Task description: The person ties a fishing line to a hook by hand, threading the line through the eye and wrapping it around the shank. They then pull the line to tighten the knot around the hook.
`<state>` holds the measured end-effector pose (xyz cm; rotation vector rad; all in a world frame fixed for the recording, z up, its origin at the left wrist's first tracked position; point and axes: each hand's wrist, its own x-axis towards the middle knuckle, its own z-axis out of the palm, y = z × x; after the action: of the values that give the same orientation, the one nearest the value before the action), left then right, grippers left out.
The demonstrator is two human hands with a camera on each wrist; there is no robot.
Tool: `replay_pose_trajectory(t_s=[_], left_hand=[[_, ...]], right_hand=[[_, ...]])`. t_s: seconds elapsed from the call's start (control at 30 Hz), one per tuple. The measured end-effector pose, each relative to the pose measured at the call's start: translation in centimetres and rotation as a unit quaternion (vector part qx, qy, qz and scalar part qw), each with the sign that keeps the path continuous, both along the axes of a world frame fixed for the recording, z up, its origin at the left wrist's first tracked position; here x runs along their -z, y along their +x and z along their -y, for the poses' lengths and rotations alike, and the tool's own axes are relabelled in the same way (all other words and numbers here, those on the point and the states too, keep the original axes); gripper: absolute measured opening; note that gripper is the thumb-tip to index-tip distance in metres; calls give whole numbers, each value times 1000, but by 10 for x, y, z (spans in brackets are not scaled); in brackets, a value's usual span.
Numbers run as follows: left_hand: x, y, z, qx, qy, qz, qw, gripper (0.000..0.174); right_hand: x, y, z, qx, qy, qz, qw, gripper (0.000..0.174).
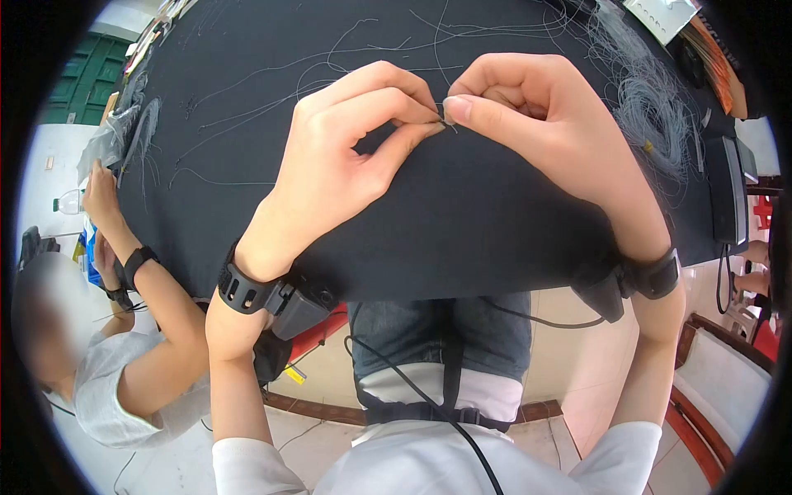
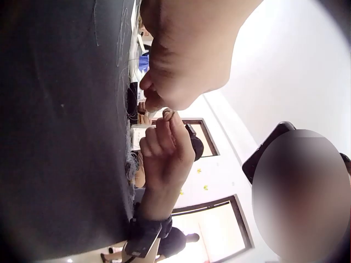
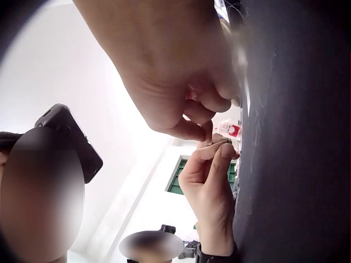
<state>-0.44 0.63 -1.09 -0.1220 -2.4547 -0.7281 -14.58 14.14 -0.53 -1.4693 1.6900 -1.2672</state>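
Now, thread (image 1: 446, 122): short, thin grey strand, caught between the fingertips of both hands, just above the middle of the black tabletop.
left hand (image 1: 346, 157): thumb and forefinger curled and nipping the strand's left end; other fingers bent behind them.
right hand (image 1: 536, 124): thumb and forefinger pinch the right end; remaining fingers tucked toward the palm. Tips of the two hands meet.
wrist straps (image 1: 247, 290): dark band with a camera block on each wrist.
tabletop (image 1: 462, 223): black, matt; cannot tell if the hands touch it.
loose threads (image 1: 272, 82): pale strands scattered beyond the hands.
bundle (image 1: 660, 115): tangled grey thread, off to the right, well apart from the hands.
second person (image 1: 124, 371): seated at the left edge, white top; neighbour's hand (image 1: 101, 194) at the table's rim.
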Motion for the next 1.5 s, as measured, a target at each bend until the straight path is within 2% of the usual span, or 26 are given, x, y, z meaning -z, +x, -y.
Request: replay_pose_trajectory(t_s=[0.2, 0.4, 0.5, 0.6, 0.7, 0.8, 1.0, 1.1, 1.2, 1.4, 1.5], left_hand=[[0, -1, -2, 2, 18, 7, 1000, 9], [0, 0, -4, 30, 25, 18, 999, 9], [0, 0, -4, 38, 31, 16, 999, 9], [-1, 1, -5, 50, 37, 15, 998, 9], [-1, 1, -4, 61, 34, 7, 998, 9], [-2, 1, -3, 72, 39, 5, 997, 9], [1, 2, -2, 78, 77, -5, 994, 12], [3, 3, 1, 44, 73, -35, 996, 9], [6, 2, 6, 13, 123, -30, 992, 6], [19, -3, 11, -48, 245, 18, 968, 5], [20, -4, 18, -70, 342, 23, 937, 9]], right_hand=[[-5, 2, -2, -77, 25, 12, 997, 16], [5, -3, 3, -20, -29, 35, 999, 19], [-9, -4, 0, 7, 65, 65, 996, 20], [-4, -6, 1, 5, 54, 60, 997, 22], [-1, -8, 2, 17, 42, 24, 999, 20], [22, -11, 9, 29, -67, -8, 997, 26], [21, -8, 7, 26, -19, -57, 998, 25], [20, -5, 9, 27, -10, -58, 998, 23], [16, -5, 10, 69, -4, -95, 993, 20], [12, -3, 13, 175, -28, -40, 983, 19], [10, -8, 13, 154, 22, -57, 986, 19]])
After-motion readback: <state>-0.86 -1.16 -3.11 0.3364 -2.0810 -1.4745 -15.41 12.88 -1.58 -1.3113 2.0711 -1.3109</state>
